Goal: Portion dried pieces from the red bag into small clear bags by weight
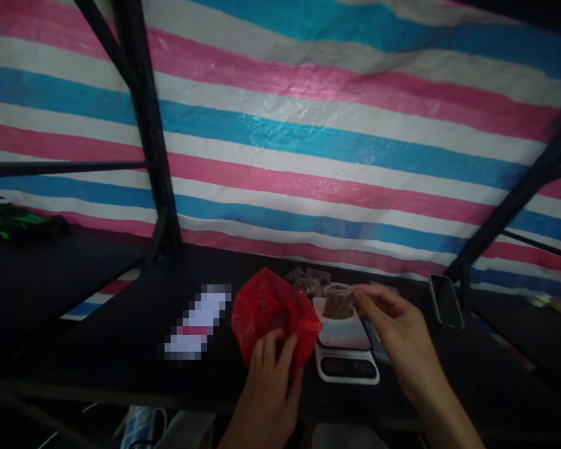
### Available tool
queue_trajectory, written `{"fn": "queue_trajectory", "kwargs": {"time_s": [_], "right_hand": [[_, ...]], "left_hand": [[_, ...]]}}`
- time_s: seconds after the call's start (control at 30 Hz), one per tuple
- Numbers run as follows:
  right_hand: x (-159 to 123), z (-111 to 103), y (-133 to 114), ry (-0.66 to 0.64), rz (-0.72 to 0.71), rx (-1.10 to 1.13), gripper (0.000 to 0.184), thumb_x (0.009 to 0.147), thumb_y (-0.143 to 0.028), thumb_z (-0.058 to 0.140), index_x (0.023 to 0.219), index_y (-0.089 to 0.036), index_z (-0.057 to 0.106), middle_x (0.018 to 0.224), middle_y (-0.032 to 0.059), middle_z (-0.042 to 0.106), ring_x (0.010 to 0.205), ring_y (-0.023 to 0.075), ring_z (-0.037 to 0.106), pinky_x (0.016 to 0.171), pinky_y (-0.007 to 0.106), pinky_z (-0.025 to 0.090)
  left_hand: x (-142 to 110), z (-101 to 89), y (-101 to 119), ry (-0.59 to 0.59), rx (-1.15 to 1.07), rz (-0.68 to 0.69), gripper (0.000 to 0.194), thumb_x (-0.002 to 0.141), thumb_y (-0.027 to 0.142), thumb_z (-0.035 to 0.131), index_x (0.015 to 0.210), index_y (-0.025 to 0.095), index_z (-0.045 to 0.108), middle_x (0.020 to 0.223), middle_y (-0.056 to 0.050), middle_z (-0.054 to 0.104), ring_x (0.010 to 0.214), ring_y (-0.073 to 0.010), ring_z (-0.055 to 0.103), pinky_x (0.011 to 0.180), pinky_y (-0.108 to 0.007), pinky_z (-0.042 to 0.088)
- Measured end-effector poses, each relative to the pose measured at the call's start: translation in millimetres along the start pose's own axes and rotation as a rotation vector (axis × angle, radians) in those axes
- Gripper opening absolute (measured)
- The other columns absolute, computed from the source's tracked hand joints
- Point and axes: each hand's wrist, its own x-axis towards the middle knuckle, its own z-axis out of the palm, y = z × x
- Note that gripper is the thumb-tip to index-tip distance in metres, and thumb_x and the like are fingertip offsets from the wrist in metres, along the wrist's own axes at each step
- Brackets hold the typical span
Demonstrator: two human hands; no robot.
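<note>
A red plastic bag (257,305) stands on the dark table with its mouth open. My left hand (273,374) reaches over its near rim, fingers curled inward; the fingertips are partly hidden, and what they hold cannot be made out. To the right is a white digital scale (343,340) with a dark display. On its platform rests a small clear zip bag (339,302) filled with something brown. My right hand (393,318) pinches that bag's upper right edge between thumb and fingers.
Several small clear bags (306,284) lie behind the scale. A phone (445,301) lies far right; a pixelated bright rectangle (199,324) is to the left. Black metal posts (147,125) frame a striped plastic sheet (308,125). A green and black object (19,221) sits far left.
</note>
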Motion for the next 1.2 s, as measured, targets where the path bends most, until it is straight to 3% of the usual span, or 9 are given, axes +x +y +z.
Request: {"fn": "queue_trajectory", "kwargs": {"time_s": [0.17, 0.33, 0.43, 0.53, 0.67, 0.83, 1.0, 1.2], "right_hand": [[18, -9, 32, 0.043, 0.095, 0.045, 0.036, 0.059, -0.05, 0.09, 0.076, -0.019, 0.082, 0.079, 0.0049, 0.078, 0.077, 0.0201, 0.067, 0.073, 0.03, 0.05], [31, -6, 56, 0.02, 0.136, 0.071, 0.035, 0.062, -0.051, 0.088, 0.071, -0.018, 0.079, 0.065, -0.0002, 0.067, 0.063, 0.0147, 0.053, 0.062, 0.028, 0.04], [32, -8, 64, -0.039, 0.116, 0.096, 0.036, 0.065, -0.052, 0.089, 0.074, -0.018, 0.081, 0.067, -0.0001, 0.068, 0.066, 0.0152, 0.054, 0.064, 0.028, 0.042], [29, -12, 72, -0.103, 0.134, 0.141, 0.036, 0.07, -0.051, 0.091, 0.084, -0.019, 0.085, 0.075, 0.0017, 0.073, 0.072, 0.0166, 0.058, 0.07, 0.029, 0.045], [26, -12, 83, -0.203, 0.168, 0.192, 0.037, 0.074, -0.051, 0.091, 0.095, -0.021, 0.086, 0.087, 0.0034, 0.078, 0.076, 0.0161, 0.062, 0.073, 0.028, 0.048], [24, -8, 87, -0.26, 0.184, 0.26, 0.038, 0.075, -0.053, 0.091, 0.093, -0.02, 0.084, 0.094, 0.0049, 0.079, 0.084, 0.0179, 0.067, 0.078, 0.028, 0.051], [21, -5, 86, -0.206, 0.167, 0.171, 0.039, 0.075, -0.055, 0.09, 0.094, -0.021, 0.085, 0.088, 0.0029, 0.076, 0.083, 0.0181, 0.066, 0.078, 0.028, 0.052], [17, 14, 96, -0.258, 0.2, 0.163, 0.046, 0.078, -0.065, 0.083, 0.089, -0.02, 0.079, 0.083, 0.0028, 0.072, 0.075, 0.0178, 0.061, 0.069, 0.029, 0.05]], "left_hand": [[36, 36.5, -19, 0.222, 0.089, -0.046, 0.038, 0.101, 0.025, 0.048, 0.135, 0.019, 0.063, 0.126, -0.016, 0.056, 0.117, -0.0334, 0.058, 0.101, -0.063, 0.054], [60, 32.5, 14, 0.293, -0.02, -0.015, 0.051, 0.096, 0.027, 0.058, 0.146, 0.019, 0.051, 0.134, -0.016, 0.049, 0.13, -0.0346, 0.05, 0.112, -0.063, 0.044], [70, 27.2, 44, 0.145, -0.215, 0.014, 0.036, 0.099, 0.035, 0.059, 0.134, 0.024, 0.06, 0.13, -0.012, 0.061, 0.127, -0.0311, 0.056, 0.113, -0.057, 0.043], [87, 28.8, 59, 0.057, -0.489, -0.174, 0.028, 0.101, 0.042, 0.054, 0.117, 0.023, 0.066, 0.115, -0.01, 0.071, 0.109, -0.0263, 0.067, 0.102, -0.046, 0.051], [104, 37.6, 51, 0.038, -0.707, -0.362, 0.032, 0.093, 0.048, 0.064, 0.108, 0.021, 0.069, 0.105, -0.006, 0.075, 0.098, -0.0231, 0.07, 0.092, -0.038, 0.055], [107, 41.4, 39, -0.143, -0.887, -0.422, 0.036, 0.087, 0.052, 0.067, 0.097, 0.019, 0.073, 0.098, -0.006, 0.078, 0.095, -0.0215, 0.072, 0.089, -0.033, 0.056], [100, 35.4, 40, -0.075, -0.882, -0.466, 0.037, 0.082, 0.054, 0.073, 0.094, 0.019, 0.073, 0.088, -0.003, 0.077, 0.081, -0.0195, 0.07, 0.073, -0.029, 0.056], [87, 30.4, 36, -0.013, -0.75, -0.464, 0.032, 0.089, 0.054, 0.067, 0.092, 0.021, 0.07, 0.082, -0.001, 0.073, 0.075, -0.0185, 0.069, 0.066, -0.027, 0.054]]}}
